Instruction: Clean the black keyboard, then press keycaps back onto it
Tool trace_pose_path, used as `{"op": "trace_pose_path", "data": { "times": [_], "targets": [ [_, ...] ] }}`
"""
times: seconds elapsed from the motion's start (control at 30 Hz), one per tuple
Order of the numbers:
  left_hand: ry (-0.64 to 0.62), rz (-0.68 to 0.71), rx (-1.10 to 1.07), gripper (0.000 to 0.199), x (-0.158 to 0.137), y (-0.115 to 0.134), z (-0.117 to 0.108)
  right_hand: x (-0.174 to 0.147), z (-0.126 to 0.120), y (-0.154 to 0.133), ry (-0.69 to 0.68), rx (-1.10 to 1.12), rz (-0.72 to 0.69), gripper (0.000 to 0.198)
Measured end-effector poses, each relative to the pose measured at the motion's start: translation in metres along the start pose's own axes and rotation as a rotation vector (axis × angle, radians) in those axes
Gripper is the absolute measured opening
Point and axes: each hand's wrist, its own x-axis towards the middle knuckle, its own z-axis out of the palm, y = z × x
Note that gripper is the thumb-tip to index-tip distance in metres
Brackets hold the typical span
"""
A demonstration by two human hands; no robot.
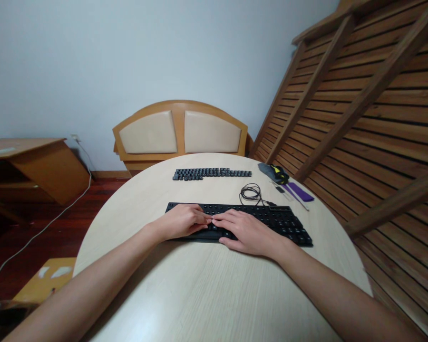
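Observation:
A black keyboard (pixel 288 225) lies across the round table, some keys in place and parts of its left half hidden under my hands. My left hand (pixel 183 221) rests over its left-middle part, fingers bent and pressed together with the thumb; what they hold, if anything, is hidden. Fingertips of my right hand (pixel 244 230) meet those of the left at the middle of the keyboard. The right fingers stretch forward and its thumb lies apart, near the front edge. Farther back, loose black keycaps (pixel 214 174) are lined up in rows.
The keyboard's coiled cable (pixel 250 192) sits behind it. At the table's (pixel 128 204) right edge lie grey, black and yellow gloves (pixel 274 173), a purple strip (pixel 300 192) and a thin metal tool (pixel 298 202). A wooden slatted frame (pixel 378 109) leans on the right.

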Motion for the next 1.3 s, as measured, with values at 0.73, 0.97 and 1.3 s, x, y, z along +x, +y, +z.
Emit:
{"op": "trace_pose_path", "data": {
  "times": [0.73, 0.97, 1.3],
  "targets": [
    [-0.067, -0.069, -0.22, 0.028, -0.008, -0.004, -0.008, 0.018, -0.012, 0.006, -0.079, 0.037, -0.045, 0.038],
    [-0.144, -0.333, -0.12, 0.109, -0.03, -0.031, -0.007, 0.07, -0.013, 0.047, -0.079, -0.081, 0.116, 0.027],
    [-0.145, -0.325, -0.154, 0.125, -0.033, -0.036, 0.004, 0.155, 0.017, 0.097, -0.151, -0.294, 0.45, 0.041]
  ]
}}
